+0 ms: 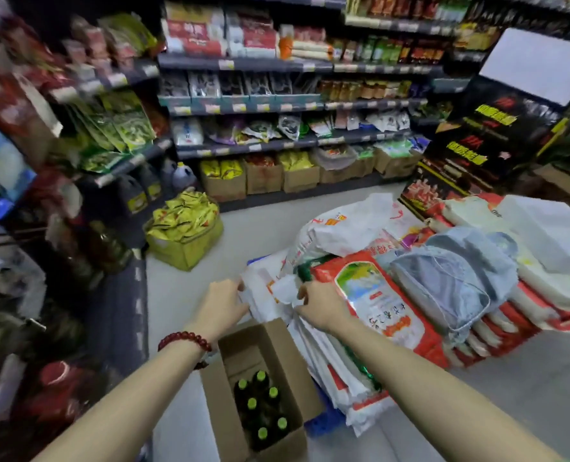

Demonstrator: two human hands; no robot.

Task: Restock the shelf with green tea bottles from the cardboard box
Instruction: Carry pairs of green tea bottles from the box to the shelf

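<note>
An open cardboard box [230,395] stands on the floor below my forearms. Several green tea bottles [262,408] with bright green caps stand upright in its near half; the far half shows bare cardboard. My left hand [220,303] and my right hand [320,303] both reach past the box to a white sack [270,295] at the corner of a pile of rice bags. Each hand grips the sack's edge with curled fingers. A red bead bracelet [183,340] circles my left wrist.
Rice bags [377,295] are piled on a low pallet to the right, with a blue-grey cloth [450,275] on top. Stocked shelves [243,105] line the back wall and the left side. A yellow box of snack packets [183,231] sits on the floor ahead.
</note>
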